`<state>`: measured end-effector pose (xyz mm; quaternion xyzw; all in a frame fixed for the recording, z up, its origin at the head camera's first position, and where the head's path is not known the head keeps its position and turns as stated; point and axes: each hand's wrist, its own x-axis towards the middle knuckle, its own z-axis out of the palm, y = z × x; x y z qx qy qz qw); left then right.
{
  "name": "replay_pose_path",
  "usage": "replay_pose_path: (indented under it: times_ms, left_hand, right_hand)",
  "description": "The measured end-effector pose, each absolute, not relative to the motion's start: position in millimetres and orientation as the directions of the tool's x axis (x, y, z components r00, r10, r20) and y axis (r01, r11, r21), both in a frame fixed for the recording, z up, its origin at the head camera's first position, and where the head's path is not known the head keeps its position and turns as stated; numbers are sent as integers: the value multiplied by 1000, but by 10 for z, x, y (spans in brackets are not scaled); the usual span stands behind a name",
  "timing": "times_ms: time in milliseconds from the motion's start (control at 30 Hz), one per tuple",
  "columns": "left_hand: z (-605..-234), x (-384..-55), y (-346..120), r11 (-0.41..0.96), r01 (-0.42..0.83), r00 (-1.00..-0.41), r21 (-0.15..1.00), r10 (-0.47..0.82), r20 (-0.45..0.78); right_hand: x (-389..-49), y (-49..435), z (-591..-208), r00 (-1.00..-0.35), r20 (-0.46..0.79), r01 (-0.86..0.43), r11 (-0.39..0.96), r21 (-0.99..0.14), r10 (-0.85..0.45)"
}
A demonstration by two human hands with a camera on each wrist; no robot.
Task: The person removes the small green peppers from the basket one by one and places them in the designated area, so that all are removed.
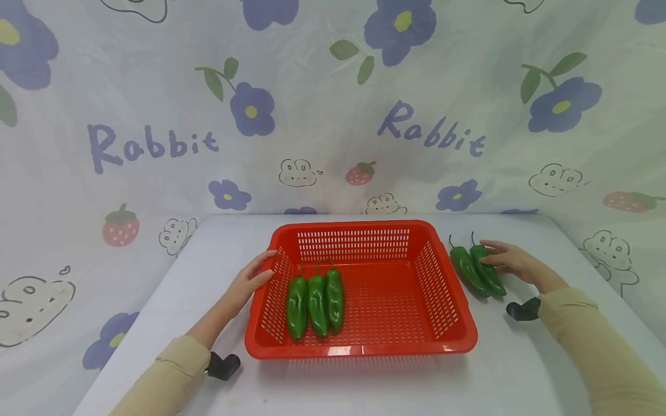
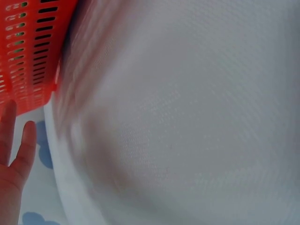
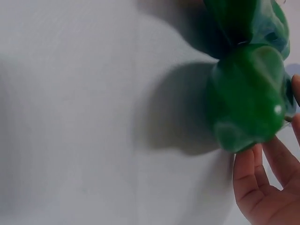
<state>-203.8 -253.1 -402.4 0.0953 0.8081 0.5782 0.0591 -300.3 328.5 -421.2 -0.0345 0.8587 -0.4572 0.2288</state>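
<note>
A red plastic basket (image 1: pixel 374 349) stands on the white table, with three long green peppers (image 1: pixel 316 306) side by side in its left part. My left hand (image 1: pixel 250 283) is at the basket's left rim, its fingers extended and the fingertips right at the edge. To the right of the basket lie two more peppers, a left one (image 1: pixel 467 270) and a right one (image 1: pixel 486 268). My right hand (image 1: pixel 512 263) holds the right one near its stem end. In the right wrist view, bent fingers (image 3: pixel 246 180) meet its side, and this pepper (image 3: pixel 248 98) touches its neighbor.
The white table (image 1: pixel 182 300) carries the basket and the loose peppers. Behind it hangs a pale cloth (image 1: pixel 322 138) printed with flowers, rabbits and strawberries. Dark wrist-worn devices show below the left sleeve (image 1: pixel 171 370) and beside the right sleeve (image 1: pixel 588 341).
</note>
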Motion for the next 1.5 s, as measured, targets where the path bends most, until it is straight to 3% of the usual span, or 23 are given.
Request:
replay_pose_path:
  times_ms: [1500]
  left_hand:
    - [-4030,-2034,-2528,307,86,-975,948,223,16]
  right_hand:
    - [-2909,3310,-3417,-940,-220,-6,659,-752,-259]
